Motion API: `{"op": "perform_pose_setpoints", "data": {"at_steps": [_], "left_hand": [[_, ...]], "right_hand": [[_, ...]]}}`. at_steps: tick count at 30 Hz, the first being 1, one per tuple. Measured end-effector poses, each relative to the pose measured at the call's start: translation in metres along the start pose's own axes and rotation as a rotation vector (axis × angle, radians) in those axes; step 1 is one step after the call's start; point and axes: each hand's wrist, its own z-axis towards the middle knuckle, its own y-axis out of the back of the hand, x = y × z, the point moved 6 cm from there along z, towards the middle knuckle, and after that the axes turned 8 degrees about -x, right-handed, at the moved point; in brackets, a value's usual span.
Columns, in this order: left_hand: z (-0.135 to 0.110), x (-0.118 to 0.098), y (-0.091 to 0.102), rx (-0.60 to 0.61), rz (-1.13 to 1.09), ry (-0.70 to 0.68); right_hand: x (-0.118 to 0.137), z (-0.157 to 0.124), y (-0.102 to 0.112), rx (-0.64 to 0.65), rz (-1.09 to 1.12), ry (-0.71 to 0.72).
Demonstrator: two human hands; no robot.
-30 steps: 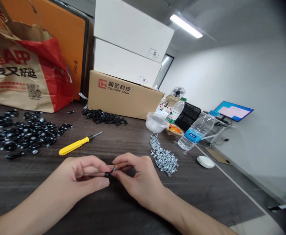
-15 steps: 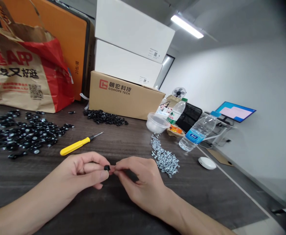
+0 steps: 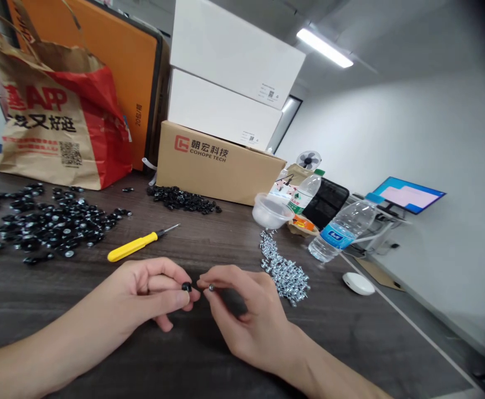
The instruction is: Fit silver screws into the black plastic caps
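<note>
Between the thumb and fingers of my left hand (image 3: pixel 155 291) is a small black plastic part (image 3: pixel 186 286). Close beside it, a small silver screw (image 3: pixel 211 287) is pinched by my right hand (image 3: pixel 242 305), its round end showing between thumb and index finger. A narrow gap separates the two hands. Beyond my left hand lies a yellow-handled screwdriver (image 3: pixel 137 245), its tip pointing right. A pile of silver screws (image 3: pixel 286 274) lies past my right hand. Black parts with silver screw heads (image 3: pixel 60 221) are heaped at the left, and plain black parts (image 3: pixel 182 199) farther back.
A paper bag (image 3: pixel 60 122) and a cardboard box (image 3: pixel 217 166) under white boxes (image 3: pixel 226 105) stand along the back. A clear plastic bowl (image 3: pixel 271 213), water bottles (image 3: pixel 344 230) (image 3: pixel 307 191) and a white round-cornered device (image 3: pixel 357 283) stand at the right of the dark table (image 3: pixel 176 366).
My hands have moved slightly apart, and the screw now shows in my right fingers. The black part stays in my left hand. The whole view has shifted a little.
</note>
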Motion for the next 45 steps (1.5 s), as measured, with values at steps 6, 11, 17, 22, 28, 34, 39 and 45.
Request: {"op": "perform_pose_setpoints", "data": {"at_steps": [6,11,17,22,28,34,39,45], "left_hand": [[-0.002,0.0,-0.001,0.026,0.011,-0.013],[-0.002,0.0,0.0,-0.008,0.034,-0.028],[0.003,0.006,0.002,-0.034,-0.022,0.005],[0.001,0.006,0.003,-0.045,-0.01,0.004],[0.0,0.005,0.004,-0.069,-0.018,0.012],[-0.001,0.006,0.006,-0.088,-0.036,0.014],[-0.002,0.004,0.004,-0.085,-0.032,0.008],[-0.002,0.003,0.004,-0.111,-0.033,0.026]], "right_hand": [[-0.004,0.002,-0.003,0.02,0.094,-0.051],[-0.009,0.003,-0.002,-0.026,0.153,-0.097],[-0.014,0.004,-0.005,-0.005,0.219,-0.218],[-0.016,0.006,-0.006,-0.023,0.296,-0.282],[-0.016,0.007,-0.005,-0.032,0.324,-0.318],[-0.018,0.003,-0.007,-0.037,0.368,-0.372],[-0.012,0.004,-0.006,-0.022,0.275,-0.271],[-0.01,0.004,-0.004,-0.02,0.259,-0.244]]}}
